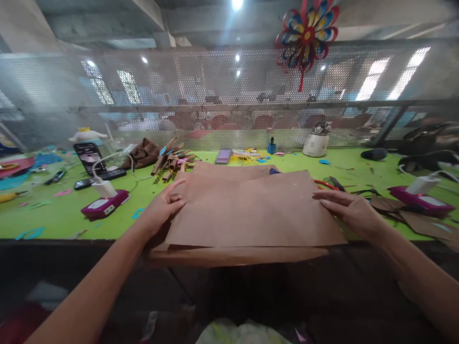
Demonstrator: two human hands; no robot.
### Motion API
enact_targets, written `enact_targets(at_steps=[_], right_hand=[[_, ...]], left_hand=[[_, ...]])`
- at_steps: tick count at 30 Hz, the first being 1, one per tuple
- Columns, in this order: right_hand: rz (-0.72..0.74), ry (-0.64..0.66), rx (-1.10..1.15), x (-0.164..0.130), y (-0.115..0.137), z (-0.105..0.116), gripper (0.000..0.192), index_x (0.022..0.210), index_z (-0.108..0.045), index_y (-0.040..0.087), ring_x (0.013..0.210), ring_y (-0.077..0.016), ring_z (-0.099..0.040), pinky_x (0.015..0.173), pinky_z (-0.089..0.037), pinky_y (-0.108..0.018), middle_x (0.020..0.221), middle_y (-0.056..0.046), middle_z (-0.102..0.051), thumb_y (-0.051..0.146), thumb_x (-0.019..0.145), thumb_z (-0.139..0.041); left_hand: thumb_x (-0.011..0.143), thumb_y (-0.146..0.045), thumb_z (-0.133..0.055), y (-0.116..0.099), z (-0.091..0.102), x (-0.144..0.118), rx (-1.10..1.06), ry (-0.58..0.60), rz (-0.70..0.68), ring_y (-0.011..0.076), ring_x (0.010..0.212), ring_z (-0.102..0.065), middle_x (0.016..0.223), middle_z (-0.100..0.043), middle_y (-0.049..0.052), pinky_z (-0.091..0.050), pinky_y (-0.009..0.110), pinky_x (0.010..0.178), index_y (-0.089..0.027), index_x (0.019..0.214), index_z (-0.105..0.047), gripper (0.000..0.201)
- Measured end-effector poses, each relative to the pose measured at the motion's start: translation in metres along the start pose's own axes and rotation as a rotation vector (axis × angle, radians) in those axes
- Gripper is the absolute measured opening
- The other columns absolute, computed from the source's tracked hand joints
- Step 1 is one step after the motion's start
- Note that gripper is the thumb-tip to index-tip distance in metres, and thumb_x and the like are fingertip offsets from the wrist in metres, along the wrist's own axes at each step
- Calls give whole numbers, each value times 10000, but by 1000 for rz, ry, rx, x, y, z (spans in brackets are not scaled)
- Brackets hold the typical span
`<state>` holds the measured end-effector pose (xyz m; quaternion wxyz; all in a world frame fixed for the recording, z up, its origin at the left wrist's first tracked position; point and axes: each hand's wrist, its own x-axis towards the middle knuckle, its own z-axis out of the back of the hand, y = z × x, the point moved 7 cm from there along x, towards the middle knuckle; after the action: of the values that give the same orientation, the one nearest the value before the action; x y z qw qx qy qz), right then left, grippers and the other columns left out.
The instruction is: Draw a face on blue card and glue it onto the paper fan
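Observation:
A large sheet of brown kraft paper (247, 205) spans the space between my hands at the table's front edge. Its left side is pinched by my left hand (167, 203), thumb on top and index finger stretched along the edge. On the opposite side my right hand (347, 208) grips the border between thumb and fingers. More brown paper (236, 257) lies underneath and sticks out over the front edge. Behind the top edge, a small dark blue thing and a red curved handle (326, 184) partly show.
Rolled brown paper tubes (172, 160) lie behind my left hand. A phone (89, 157) stands at left near a purple power strip (104, 204); another purple power strip (421, 201) is at right. Brown scraps (428, 222) lie beside it. A white jar (317, 139) stands before the mesh screen.

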<state>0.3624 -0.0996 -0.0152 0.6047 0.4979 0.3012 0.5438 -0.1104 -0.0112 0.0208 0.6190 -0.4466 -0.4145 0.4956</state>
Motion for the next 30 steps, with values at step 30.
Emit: enact_targets(at_steps=[30], right_hand=[[1053,224,-622,-127,159,-248,422,1211,-554,83,1263,-301,-444,1079,-300,-546,1309,-168,-571,378,926,-455]], left_hand=[[682,-449,-707,-3,4,-6,262,-144,-188,220,873,-672,993,-735,66,-540,276,728,-183,1003,-708,416]])
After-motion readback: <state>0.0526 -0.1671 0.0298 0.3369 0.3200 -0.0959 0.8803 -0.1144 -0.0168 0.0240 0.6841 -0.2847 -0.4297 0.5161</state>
